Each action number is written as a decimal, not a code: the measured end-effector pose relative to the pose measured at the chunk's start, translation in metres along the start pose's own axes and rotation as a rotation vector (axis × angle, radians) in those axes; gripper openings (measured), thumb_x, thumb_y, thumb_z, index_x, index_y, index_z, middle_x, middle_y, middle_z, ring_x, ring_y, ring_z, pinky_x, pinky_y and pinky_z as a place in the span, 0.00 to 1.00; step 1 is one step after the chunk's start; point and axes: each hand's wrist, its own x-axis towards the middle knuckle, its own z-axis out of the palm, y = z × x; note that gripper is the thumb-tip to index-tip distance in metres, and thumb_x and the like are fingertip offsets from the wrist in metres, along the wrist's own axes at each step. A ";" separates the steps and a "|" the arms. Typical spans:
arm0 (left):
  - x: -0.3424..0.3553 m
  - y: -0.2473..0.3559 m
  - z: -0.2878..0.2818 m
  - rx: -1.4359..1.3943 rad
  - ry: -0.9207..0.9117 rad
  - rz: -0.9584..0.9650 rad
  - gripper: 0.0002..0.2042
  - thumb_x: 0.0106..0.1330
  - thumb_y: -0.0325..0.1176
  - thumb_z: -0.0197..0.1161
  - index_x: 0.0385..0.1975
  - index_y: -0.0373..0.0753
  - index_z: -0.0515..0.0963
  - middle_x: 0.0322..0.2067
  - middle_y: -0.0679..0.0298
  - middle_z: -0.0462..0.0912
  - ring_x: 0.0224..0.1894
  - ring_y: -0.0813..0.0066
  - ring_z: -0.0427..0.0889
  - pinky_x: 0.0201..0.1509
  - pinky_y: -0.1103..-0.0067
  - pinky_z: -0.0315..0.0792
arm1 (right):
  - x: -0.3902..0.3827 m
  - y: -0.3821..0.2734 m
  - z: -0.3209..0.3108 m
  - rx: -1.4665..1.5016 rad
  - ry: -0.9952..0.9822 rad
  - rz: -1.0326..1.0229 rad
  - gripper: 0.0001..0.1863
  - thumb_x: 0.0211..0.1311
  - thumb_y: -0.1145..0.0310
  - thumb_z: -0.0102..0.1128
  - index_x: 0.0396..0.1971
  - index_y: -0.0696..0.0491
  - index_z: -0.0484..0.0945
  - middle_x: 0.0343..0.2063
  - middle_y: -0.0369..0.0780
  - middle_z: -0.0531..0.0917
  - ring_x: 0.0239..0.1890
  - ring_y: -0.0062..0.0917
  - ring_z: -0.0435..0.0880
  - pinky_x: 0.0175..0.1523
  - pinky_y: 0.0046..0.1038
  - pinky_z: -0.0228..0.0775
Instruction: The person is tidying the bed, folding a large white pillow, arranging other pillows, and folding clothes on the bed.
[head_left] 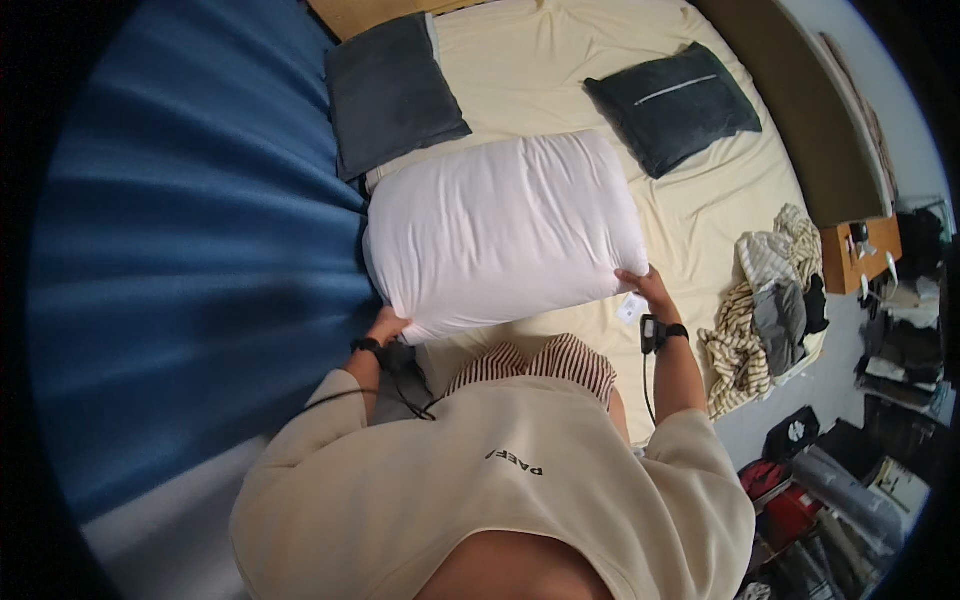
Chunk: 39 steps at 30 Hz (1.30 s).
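A plump white pillow lies across the bed in front of my knees, its cover finely wrinkled. At its near left corner, my left hand grips the edge, with the thumb on top. My right hand holds the near right corner, and its lower fingers are partly hidden by the fabric. Beyond the white pillow sit a dark grey pillow at the far left and another dark pillow with a pale zip line at the far right.
A cream sheet covers the bed. Along the left hangs a blue curtain, touching the white pillow's side. Crumpled striped and grey clothes lie at the right edge of the bed. A small white tag rests near my right wrist. Several bags stand on the floor.
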 end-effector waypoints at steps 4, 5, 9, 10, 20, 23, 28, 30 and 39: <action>0.001 0.058 0.066 0.013 -0.089 0.230 0.25 0.51 0.36 0.72 0.48 0.33 0.76 0.40 0.50 0.83 0.36 0.60 0.84 0.38 0.71 0.77 | 0.051 0.137 -0.050 0.161 0.464 0.243 0.59 0.49 0.59 0.69 0.66 0.57 0.29 0.52 0.51 0.73 0.45 0.39 0.78 0.49 0.43 0.71; 0.015 0.053 0.059 0.031 -0.066 0.240 0.25 0.51 0.36 0.72 0.48 0.33 0.76 0.40 0.50 0.83 0.36 0.60 0.84 0.38 0.71 0.77 | 0.064 0.136 -0.032 0.338 0.479 0.209 0.64 0.50 0.57 0.67 0.66 0.54 0.18 0.56 0.54 0.68 0.47 0.44 0.77 0.51 0.51 0.69; -0.016 0.015 0.044 0.083 0.040 -0.027 0.24 0.53 0.33 0.70 0.50 0.33 0.75 0.38 0.54 0.84 0.34 0.58 0.84 0.34 0.65 0.76 | 0.024 0.080 0.055 0.468 0.377 0.291 0.60 0.45 0.41 0.67 0.68 0.57 0.41 0.61 0.61 0.60 0.63 0.54 0.62 0.58 0.70 0.51; -0.014 0.028 0.034 0.102 0.000 -0.040 0.24 0.54 0.34 0.70 0.50 0.34 0.75 0.37 0.55 0.83 0.33 0.60 0.84 0.33 0.66 0.76 | 0.023 0.076 0.048 0.507 0.290 0.300 0.62 0.43 0.37 0.68 0.68 0.59 0.42 0.62 0.63 0.56 0.64 0.56 0.58 0.58 0.71 0.50; 0.085 0.183 -0.056 0.226 0.512 0.571 0.44 0.55 0.43 0.66 0.66 0.30 0.50 0.65 0.39 0.52 0.68 0.43 0.50 0.70 0.65 0.51 | 0.121 0.164 0.080 0.619 0.111 0.406 0.62 0.37 0.31 0.69 0.69 0.49 0.51 0.67 0.47 0.57 0.66 0.55 0.54 0.57 0.70 0.46; 0.133 0.201 -0.090 0.320 0.558 0.678 0.46 0.57 0.56 0.63 0.67 0.30 0.51 0.65 0.40 0.55 0.68 0.47 0.54 0.70 0.65 0.52 | 0.128 0.165 0.112 0.686 0.047 0.372 0.51 0.50 0.35 0.63 0.68 0.47 0.53 0.67 0.40 0.60 0.68 0.45 0.56 0.59 0.72 0.45; 0.234 0.219 -0.093 0.391 0.391 0.493 0.54 0.52 0.68 0.61 0.66 0.26 0.51 0.66 0.43 0.57 0.70 0.53 0.55 0.71 0.69 0.51 | 0.138 0.183 0.119 0.974 -0.047 0.200 0.40 0.58 0.48 0.64 0.66 0.48 0.57 0.62 0.39 0.66 0.63 0.36 0.65 0.60 0.52 0.61; 0.251 0.234 -0.077 0.477 0.423 0.463 0.57 0.49 0.68 0.64 0.67 0.27 0.49 0.66 0.40 0.55 0.69 0.51 0.55 0.71 0.70 0.52 | 0.151 0.208 0.119 0.961 0.010 0.183 0.38 0.61 0.48 0.61 0.66 0.49 0.58 0.63 0.39 0.65 0.64 0.34 0.65 0.63 0.46 0.60; 0.227 0.190 -0.076 0.040 0.141 0.306 0.35 0.60 0.52 0.65 0.57 0.28 0.68 0.51 0.49 0.77 0.50 0.63 0.78 0.53 0.73 0.72 | 0.137 0.200 0.161 1.169 0.061 0.155 0.35 0.67 0.46 0.51 0.65 0.54 0.58 0.64 0.41 0.65 0.64 0.32 0.65 0.66 0.36 0.59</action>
